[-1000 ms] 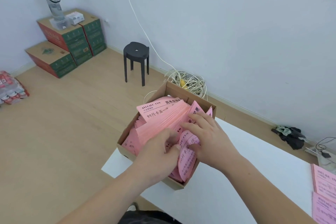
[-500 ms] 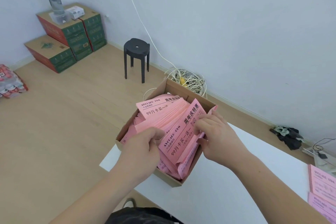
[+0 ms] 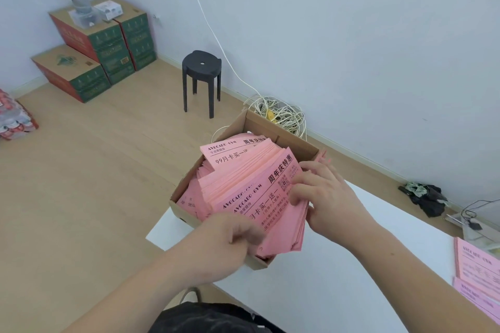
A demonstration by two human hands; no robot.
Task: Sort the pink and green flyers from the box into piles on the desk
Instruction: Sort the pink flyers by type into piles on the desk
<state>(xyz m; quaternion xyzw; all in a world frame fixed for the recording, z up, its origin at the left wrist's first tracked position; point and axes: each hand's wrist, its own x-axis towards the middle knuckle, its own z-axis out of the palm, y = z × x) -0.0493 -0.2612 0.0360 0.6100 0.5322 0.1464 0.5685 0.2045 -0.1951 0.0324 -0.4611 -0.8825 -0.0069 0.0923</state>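
Over box (image 3: 296, 144) at bench (image 3: 324, 295) corner, we now have thick wad of pink flyers (image 3: 259, 197) tipped up, half out; second ago hands dug inside. Our right hand (image 3: 328, 199) pinches wad's right edge, fingers curled; left hand (image 3: 230, 242), blurred, curls on lower edge. Wad looks ready for pink pile (image 3: 477, 267); no green visible.

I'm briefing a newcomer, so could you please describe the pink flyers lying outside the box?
Start at the white desk and follow it to the right, away from the cardboard box. There the pink pile lies flat on the desktop, cut by the picture's edge; unlike the bundle in the box, it lies loose and untouched.
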